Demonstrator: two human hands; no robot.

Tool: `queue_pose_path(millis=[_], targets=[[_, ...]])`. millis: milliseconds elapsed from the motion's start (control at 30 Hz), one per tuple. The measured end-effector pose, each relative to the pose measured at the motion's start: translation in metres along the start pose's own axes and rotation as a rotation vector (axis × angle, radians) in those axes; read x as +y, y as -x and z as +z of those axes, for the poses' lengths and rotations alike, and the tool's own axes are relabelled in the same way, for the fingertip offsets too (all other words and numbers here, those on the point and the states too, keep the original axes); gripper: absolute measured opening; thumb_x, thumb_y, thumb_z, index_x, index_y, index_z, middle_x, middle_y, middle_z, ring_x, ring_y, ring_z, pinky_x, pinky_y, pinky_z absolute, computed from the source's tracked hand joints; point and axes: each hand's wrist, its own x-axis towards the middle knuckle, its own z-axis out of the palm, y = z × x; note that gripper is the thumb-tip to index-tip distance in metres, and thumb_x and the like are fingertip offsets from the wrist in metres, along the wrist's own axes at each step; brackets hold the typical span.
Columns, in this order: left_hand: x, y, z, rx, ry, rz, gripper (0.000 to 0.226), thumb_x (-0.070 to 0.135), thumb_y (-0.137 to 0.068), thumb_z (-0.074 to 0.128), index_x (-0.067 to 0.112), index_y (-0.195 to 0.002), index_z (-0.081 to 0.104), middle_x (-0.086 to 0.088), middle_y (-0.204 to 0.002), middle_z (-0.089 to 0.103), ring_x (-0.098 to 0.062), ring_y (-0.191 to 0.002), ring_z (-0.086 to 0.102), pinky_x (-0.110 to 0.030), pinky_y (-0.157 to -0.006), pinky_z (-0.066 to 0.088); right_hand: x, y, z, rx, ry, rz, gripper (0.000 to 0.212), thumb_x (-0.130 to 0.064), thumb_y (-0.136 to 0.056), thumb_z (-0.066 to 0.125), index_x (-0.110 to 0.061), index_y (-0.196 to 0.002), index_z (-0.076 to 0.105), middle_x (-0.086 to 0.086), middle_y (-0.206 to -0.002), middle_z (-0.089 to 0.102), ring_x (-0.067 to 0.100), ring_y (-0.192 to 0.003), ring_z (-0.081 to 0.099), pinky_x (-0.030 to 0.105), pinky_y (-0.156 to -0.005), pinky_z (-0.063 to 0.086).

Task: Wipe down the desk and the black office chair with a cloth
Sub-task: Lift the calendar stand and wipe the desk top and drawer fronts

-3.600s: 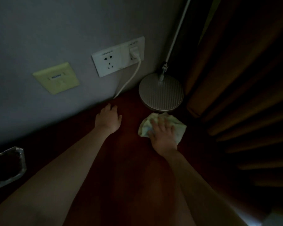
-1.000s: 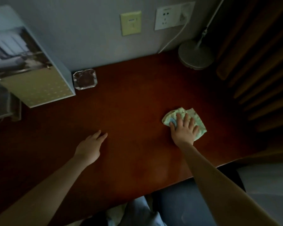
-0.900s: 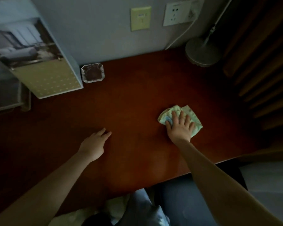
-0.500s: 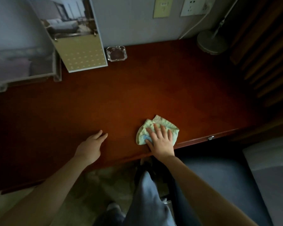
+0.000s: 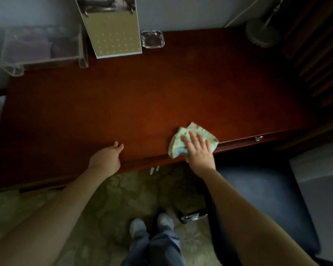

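Note:
A reddish-brown wooden desk fills the middle of the head view. A crumpled pale green cloth lies at the desk's front edge. My right hand presses flat on the cloth, fingers spread. To its left my left hand rests on the same front edge and holds nothing. The dark seat of the office chair sits below the desk edge at the right, under my right forearm.
Along the back stand a clear acrylic tray, a leaning calendar card, a glass ashtray and a round lamp base. Dark curtains hang at the right. Patterned carpet and my feet lie below.
My right hand has dragged the cloth from the back right corner by the lamp across the desk to its front edge. My view has pulled back from the desk.

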Motion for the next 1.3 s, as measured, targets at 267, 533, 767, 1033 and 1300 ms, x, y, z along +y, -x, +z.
queue_pose_path(millis=[267,533,767,1033,1300], targets=[[0.009,0.011,0.017,0.005,-0.066,-0.036,0.068,0.007,-0.096,0.040,0.023,-0.151,0.004,0.000,-0.159,0.002,-0.020,-0.145,0.015,-0.031,-0.094,0.051,0.080,0.011,-0.007,0.035,-0.143,0.297,0.060,-0.042,-0.100,0.035,-0.031,-0.151,0.006,0.003,-0.160,-0.004,0.029,-0.146,-0.005,0.047,-0.117,0.004],[0.019,0.015,0.020,-0.042,-0.078,-0.084,0.083,0.003,-0.092,0.049,0.024,-0.150,-0.006,0.000,-0.159,-0.008,-0.022,-0.146,0.009,-0.029,-0.093,0.051,0.033,0.014,0.004,0.077,-0.235,0.232,0.056,-0.031,-0.101,0.034,-0.023,-0.152,0.010,0.010,-0.159,-0.001,0.034,-0.145,-0.006,0.047,-0.118,0.006],[0.026,0.012,0.014,-0.042,-0.110,-0.119,0.090,0.004,-0.088,0.055,0.025,-0.151,-0.007,0.000,-0.159,-0.006,-0.021,-0.145,0.012,-0.029,-0.090,0.053,-0.055,0.012,0.007,-0.054,-0.126,-0.111,0.066,-0.019,-0.100,0.037,-0.029,-0.151,-0.003,0.003,-0.158,-0.014,0.027,-0.144,-0.017,0.038,-0.115,-0.009],[0.014,0.003,-0.002,-0.105,-0.099,-0.013,0.080,0.034,-0.093,0.053,0.026,-0.152,0.000,0.002,-0.159,-0.003,-0.021,-0.143,0.020,-0.036,-0.100,0.045,-0.070,0.015,0.014,-0.089,0.036,-0.080,0.075,-0.028,-0.100,0.036,-0.029,-0.145,-0.024,0.000,-0.146,-0.035,0.022,-0.136,-0.032,0.040,-0.114,-0.014],[-0.099,0.031,0.009,-0.009,-0.102,0.119,0.052,0.036,-0.102,0.025,0.026,-0.151,0.010,0.005,-0.159,0.003,-0.014,-0.145,0.013,-0.040,-0.113,0.028,-0.129,0.013,0.011,-0.074,-0.148,0.205,0.068,-0.024,-0.101,0.037,-0.032,-0.150,-0.010,0.004,-0.158,-0.014,0.028,-0.145,-0.014,0.043,-0.119,0.002]])
